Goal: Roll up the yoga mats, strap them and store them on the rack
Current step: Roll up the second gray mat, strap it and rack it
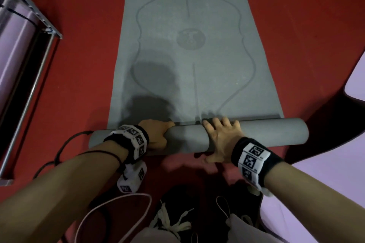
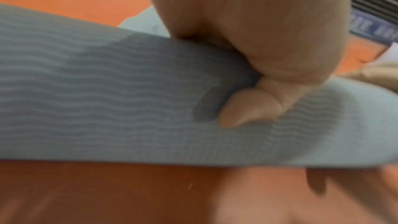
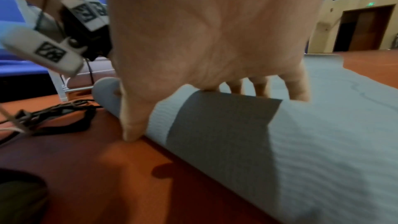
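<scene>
A grey yoga mat (image 1: 189, 65) with a printed outline lies flat on the red floor, stretching away from me. Its near end is wound into a roll (image 1: 276, 134) lying crosswise. My left hand (image 1: 156, 134) grips the roll left of centre. The fingers curl over its far side, and the thumb (image 2: 247, 105) presses into the ribbed roll (image 2: 107, 100). My right hand (image 1: 221, 138) rests on the roll's middle with fingers spread over the top. In the right wrist view the right hand (image 3: 204, 40) arches over the roll (image 3: 301, 142), thumb tip down by the floor.
A metal rack (image 1: 39, 17) stands at the left with a lilac rolled mat (image 1: 15, 35) on it. A black strap (image 1: 65, 144) lies on the floor by the roll's left end. Another lilac mat (image 1: 355, 77) lies at the right. My shoes (image 1: 177, 213) are just behind the roll.
</scene>
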The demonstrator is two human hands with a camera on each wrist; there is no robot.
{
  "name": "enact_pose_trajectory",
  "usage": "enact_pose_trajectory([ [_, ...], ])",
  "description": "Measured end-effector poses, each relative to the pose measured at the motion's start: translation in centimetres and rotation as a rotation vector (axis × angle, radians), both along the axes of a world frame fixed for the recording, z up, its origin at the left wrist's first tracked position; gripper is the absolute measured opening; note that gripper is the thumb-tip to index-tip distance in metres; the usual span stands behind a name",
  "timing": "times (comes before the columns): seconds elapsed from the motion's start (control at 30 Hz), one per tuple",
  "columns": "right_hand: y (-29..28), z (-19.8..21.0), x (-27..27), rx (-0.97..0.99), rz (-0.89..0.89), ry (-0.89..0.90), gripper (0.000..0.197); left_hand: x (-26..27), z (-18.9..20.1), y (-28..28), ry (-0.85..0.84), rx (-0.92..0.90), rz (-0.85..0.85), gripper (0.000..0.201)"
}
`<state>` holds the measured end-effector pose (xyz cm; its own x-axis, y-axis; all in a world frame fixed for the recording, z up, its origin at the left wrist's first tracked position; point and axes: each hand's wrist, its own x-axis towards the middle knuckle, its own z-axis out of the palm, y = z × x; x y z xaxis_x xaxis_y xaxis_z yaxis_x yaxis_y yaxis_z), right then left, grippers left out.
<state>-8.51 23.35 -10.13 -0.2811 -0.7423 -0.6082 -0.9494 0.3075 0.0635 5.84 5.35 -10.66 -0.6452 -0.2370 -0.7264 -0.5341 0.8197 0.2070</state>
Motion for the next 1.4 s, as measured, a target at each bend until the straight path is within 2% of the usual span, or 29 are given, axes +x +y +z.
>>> enact_pose_trajectory([
  [0.13,0.8,-1.3,0.5,-0.114,-0.03,0.028,0.119,-0.7,-0.3,-0.9,-0.054,0.107,0.091,0.063],
  [0.2,0.5,-1.7,0.4,-0.121,-0.041,0.032,0.118,-0.8,-0.7,-1.3,-0.043,0.116,0.095,0.072],
  [0.3,-0.3,-2.1,-0.6,-0.16,-0.086,-0.016,0.11,-0.4,-0.7,-1.2,0.096,-0.075,0.051,0.086],
  [0.4,-1.5,-2.1,-2.4,-0.199,-0.137,-0.136,0.097,1.1,-0.7,-0.1,0.368,-0.349,0.058,0.074],
  [0.47,-2.1,-1.9,-3.3,-0.201,-0.154,-0.187,0.09,2.5,-1.4,0.8,0.493,-0.435,-0.019,0.064],
  [0.5,-2.4,-1.8,-3.6,-0.198,-0.153,-0.204,0.088,3.1,-1.7,1.1,0.501,-0.452,-0.063,0.067],
  [0.63,-2.8,-1.7,-4.4,-0.193,-0.105,-0.228,0.09,3.4,-2.2,1.4,0.349,-0.432,-0.135,0.095],
  [0.73,-2.3,-1.7,-4.6,-0.189,-0.099,-0.168,0.096,2.6,-2.3,0.6,0.205,-0.425,-0.195,0.114],
  [0.87,-1.5,-1.6,-4.4,-0.144,-0.119,-0.068,0.107,1.5,-1.8,-0.3,0.183,-0.442,-0.222,0.105],
  [1.03,-1.2,-1.6,-4.1,-0.176,-0.184,-0.072,0.096,1.3,-1.1,0.2,0.163,-0.433,-0.222,0.097],
  [1.13,-0.4,-1.4,-3.7,-0.157,-0.218,-0.119,0.092,1.1,-0.7,0.1,0.127,-0.34,-0.248,0.094],
  [1.3,0.7,-0.7,-2.6,0.002,-0.223,-0.195,0.089,1.2,-0.5,0.0,-0.081,-0.103,-0.271,0.107],
  [1.4,1.3,-0.5,-1.1,-0.03,-0.13,-0.039,0.104,0.5,-0.3,-0.5,-0.117,-0.013,-0.176,0.098],
])
